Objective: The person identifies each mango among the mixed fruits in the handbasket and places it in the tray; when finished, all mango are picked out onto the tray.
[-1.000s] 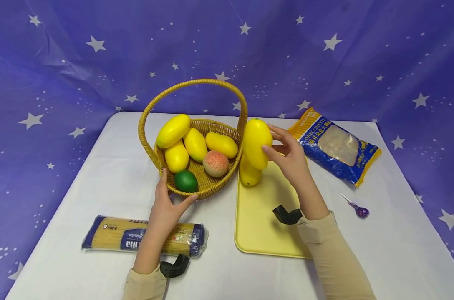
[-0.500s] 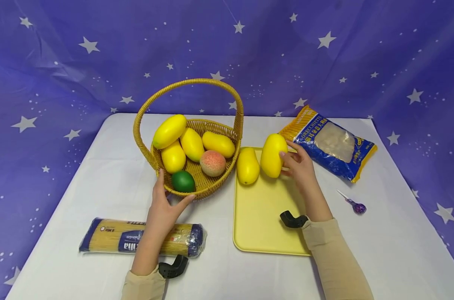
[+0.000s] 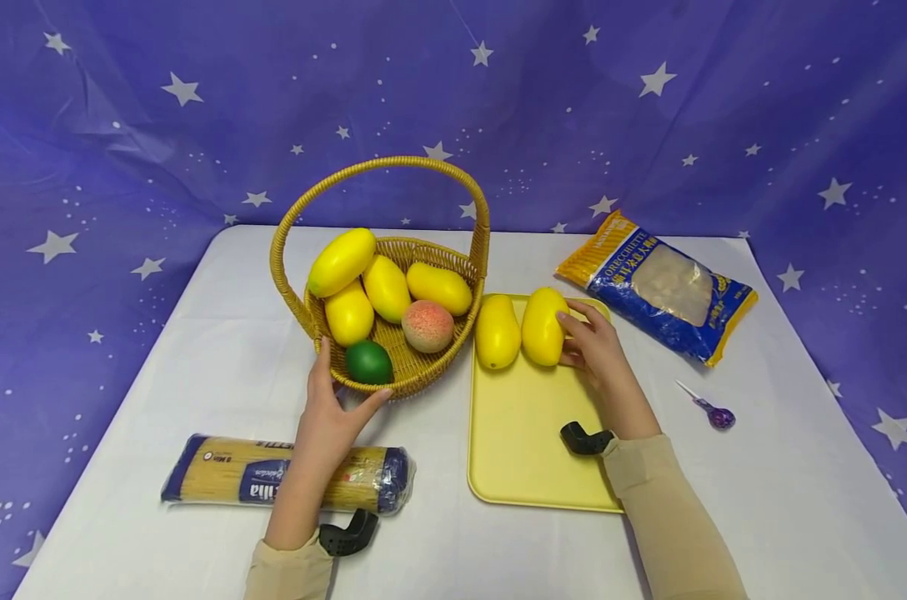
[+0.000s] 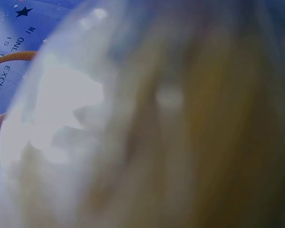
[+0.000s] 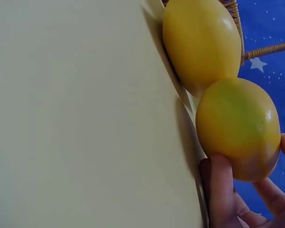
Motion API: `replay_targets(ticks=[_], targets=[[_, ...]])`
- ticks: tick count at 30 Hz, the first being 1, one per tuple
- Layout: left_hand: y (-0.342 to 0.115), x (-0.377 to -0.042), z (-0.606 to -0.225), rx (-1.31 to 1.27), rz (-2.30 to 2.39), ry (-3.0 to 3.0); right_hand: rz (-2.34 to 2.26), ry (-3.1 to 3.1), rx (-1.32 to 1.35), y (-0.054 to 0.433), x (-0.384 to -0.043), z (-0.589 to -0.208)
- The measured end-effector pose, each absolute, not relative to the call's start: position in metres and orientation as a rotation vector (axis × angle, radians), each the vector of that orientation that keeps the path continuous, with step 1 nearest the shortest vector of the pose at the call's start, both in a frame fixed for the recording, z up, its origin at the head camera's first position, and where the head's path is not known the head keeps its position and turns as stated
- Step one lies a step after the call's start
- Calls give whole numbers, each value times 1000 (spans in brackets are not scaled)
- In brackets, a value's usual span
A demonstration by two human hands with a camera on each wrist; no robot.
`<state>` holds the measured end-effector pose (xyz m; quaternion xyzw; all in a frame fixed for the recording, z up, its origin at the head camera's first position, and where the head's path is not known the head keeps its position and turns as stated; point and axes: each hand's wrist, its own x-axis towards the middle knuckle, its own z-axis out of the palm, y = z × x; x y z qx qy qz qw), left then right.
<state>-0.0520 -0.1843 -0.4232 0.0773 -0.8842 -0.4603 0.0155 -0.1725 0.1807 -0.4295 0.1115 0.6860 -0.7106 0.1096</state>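
My right hand (image 3: 594,343) holds a yellow mango (image 3: 543,327) at its right side, low over the far part of the yellow tray (image 3: 536,450). In the right wrist view, fingertips and thumb sit round this mango (image 5: 237,123), which shows a greenish patch. Just left of it, a second mango (image 3: 497,332) lies along the tray's far left corner. My left hand (image 3: 329,421) touches the near rim of the wicker basket (image 3: 423,383), thumb and forefinger spread along it. Inside the basket are several mangoes (image 3: 386,288), a peach (image 3: 427,326) and a dark green fruit (image 3: 368,362).
A pack of spaghetti (image 3: 221,471) lies under my left forearm; its blurred wrapper (image 4: 133,142) fills most of the left wrist view. At the back right is a blue bag of orecchiette (image 3: 667,287). A lollipop (image 3: 718,417) lies right of the tray. The basket's tall handle (image 3: 393,162) arches up.
My right hand has carried the mango right and down from beside the basket's rim to the tray, beside the other mango. My left hand stays at the basket.
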Motion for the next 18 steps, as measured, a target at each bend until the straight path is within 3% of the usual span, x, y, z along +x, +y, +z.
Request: replay_targets(ticks=[18], targets=[[-185, -52, -422, 255, -1411, -2766, -1969, 2330, 229, 175, -168, -441]])
